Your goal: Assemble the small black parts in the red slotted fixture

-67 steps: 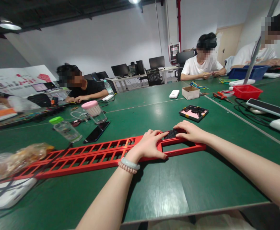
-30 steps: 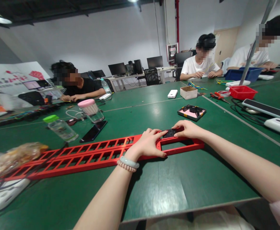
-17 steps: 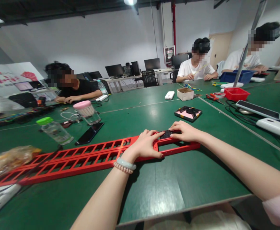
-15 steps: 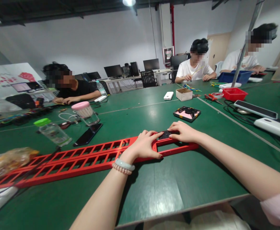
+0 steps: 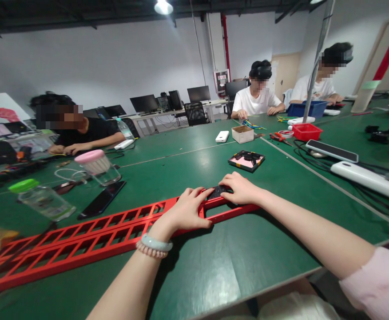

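Observation:
A long red ladder-like frame (image 5: 81,260) lies across the green table, its wider openings toward the right end. A small black plate (image 5: 217,192) rests in or on the far opening at that end; its seating is partly hidden by my fingers. My left hand (image 5: 185,211) grips across the frame, thumb by the near rail and fingertips reaching the plate's left side. Fingers bent, my right hand (image 5: 241,189) holds the plate's right side against the frame. Beyond my hands sits a shallow black-edged tray (image 5: 246,168) with black parts on a pink lining.
At left are a phone (image 5: 103,200), a green-lidded jar (image 5: 44,200) and a pink-lidded jar (image 5: 97,166). Farther back stand a small box (image 5: 243,134), a red bin (image 5: 307,132) and pliers (image 5: 280,138). Cables and white devices lie at right. Several people sit around the table.
The view has turned slightly right, so everything shifts left in the picture. Both hands stay at the black plate and red frame, with little change in their grip.

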The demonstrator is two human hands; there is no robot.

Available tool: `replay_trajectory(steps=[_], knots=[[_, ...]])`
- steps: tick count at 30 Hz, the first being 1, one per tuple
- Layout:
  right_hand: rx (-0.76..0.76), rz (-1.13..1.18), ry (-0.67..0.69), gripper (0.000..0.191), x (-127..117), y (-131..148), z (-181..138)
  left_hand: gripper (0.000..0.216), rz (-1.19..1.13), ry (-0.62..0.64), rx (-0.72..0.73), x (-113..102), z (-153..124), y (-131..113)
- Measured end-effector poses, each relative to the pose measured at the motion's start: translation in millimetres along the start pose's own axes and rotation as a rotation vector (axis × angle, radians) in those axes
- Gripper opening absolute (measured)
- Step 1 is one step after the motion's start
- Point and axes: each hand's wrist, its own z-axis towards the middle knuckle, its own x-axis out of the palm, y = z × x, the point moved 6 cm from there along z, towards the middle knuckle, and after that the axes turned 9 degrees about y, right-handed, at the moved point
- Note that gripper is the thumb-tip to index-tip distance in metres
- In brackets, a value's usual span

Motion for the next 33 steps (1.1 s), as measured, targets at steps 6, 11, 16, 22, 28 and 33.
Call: replay_trajectory(steps=[6,11,16,22,28,33], knots=[[-0.015,0.06,-0.012,0.047,0.3,-4.0,-0.2,0.096,0.008,-0.032,0.003,-0.9,0.0,-2.5],[0.008,0.126,-0.086,0.038,-0.8,-12.2,2.4,0.097,-0.008,-0.058,0.009,0.5,-0.3,-1.4],[0.094,0.081,-0.187,0.032,-5.2,-26.7,0.4,0.097,-0.013,-0.07,0.003,-1.7,-1.8,-3.3],[0.219,-0.05,-0.249,0.032,-13.5,-38.6,-7.4,0.097,-0.003,-0.079,0.013,-3.8,-5.8,-5.6],[0.276,-0.214,-0.229,0.033,-30.3,-56.7,1.9,0.095,0.0,-0.093,0.005,-2.8,-9.6,-7.0],[0.398,-0.289,-0.077,0.033,-37.8,-98.5,30.7,0.099,-0.008,-0.087,-0.004,-1.5,-11.2,-7.5]])
